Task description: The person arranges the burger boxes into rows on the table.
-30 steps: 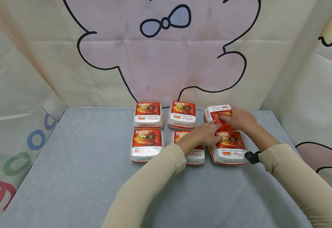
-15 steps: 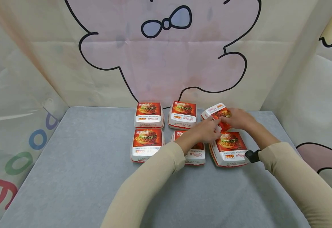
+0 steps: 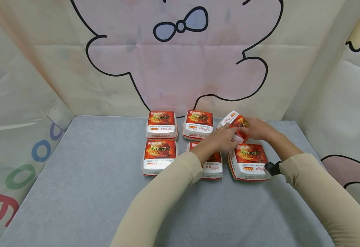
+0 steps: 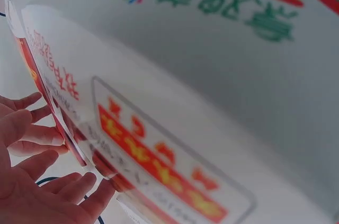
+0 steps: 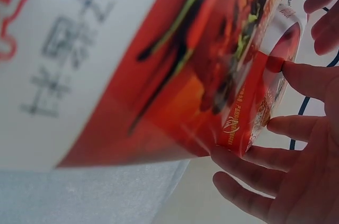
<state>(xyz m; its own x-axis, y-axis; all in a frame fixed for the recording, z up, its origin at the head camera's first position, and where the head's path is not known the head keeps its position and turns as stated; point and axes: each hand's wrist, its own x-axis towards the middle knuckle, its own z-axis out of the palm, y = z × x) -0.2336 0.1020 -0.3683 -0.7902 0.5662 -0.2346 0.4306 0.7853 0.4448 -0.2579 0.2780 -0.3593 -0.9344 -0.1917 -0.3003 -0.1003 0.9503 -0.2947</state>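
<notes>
Several red-and-white hamburger boxes lie on the grey table, in two rows. At the far right, one hamburger box (image 3: 236, 120) is turned askew between both hands. My left hand (image 3: 224, 140) grips its near left side, and my right hand (image 3: 260, 129) holds its right side. In the right wrist view, the right hand (image 5: 302, 155) has thumb and fingertips on the printed box (image 5: 238, 107). A white box wall (image 4: 175, 102) fills most of the left wrist view, beside the left hand (image 4: 47, 197). Both hands partly cover the turned box.
Just nearer lies another hamburger box (image 3: 250, 161). My left forearm crosses over the front middle box (image 3: 212, 168). More boxes stand left: front left (image 3: 159, 156), back left (image 3: 161, 124) and back middle (image 3: 198, 124). Printed cloth (image 3: 180, 68) hangs behind the grey table (image 3: 84, 171).
The back right box has turned from nearly straight to askew, its far end swinging left, with both hands on it. The front right box has shifted slightly nearer.
</notes>
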